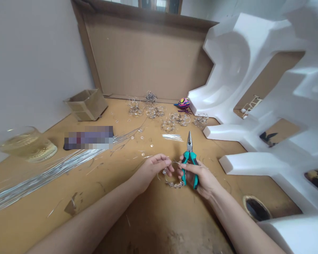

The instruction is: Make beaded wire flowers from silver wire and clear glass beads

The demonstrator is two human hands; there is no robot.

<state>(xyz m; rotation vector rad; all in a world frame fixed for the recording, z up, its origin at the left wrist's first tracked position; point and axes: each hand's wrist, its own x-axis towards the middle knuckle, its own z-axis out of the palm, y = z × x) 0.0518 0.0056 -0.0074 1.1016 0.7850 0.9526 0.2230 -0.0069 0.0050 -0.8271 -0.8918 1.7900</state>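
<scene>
My left hand (pixel 159 165) pinches a thin wire strung with clear beads (pixel 172 184), which hangs in a curve between my two hands. My right hand (pixel 201 174) is wrapped round needle-nose pliers (pixel 190 151) with teal and black handles; their jaws point away from me. The thumb and fingers of that hand also seem to touch the wire's other end. Short cut wires (pixel 172 137) lie just beyond my hands. Several loose clear beads (pixel 141 137) are scattered ahead and to the left.
Wire-and-bead rings (pixel 155 111) cluster at the back. A small cardboard box (pixel 87 106), a glass of yellowish liquid (pixel 26 146) and a long wire bundle (pixel 50 176) lie left. White foam packing (pixel 230 70) stands right, near a dark round hole (pixel 257 209). A colourful toy (pixel 183 103) sits behind.
</scene>
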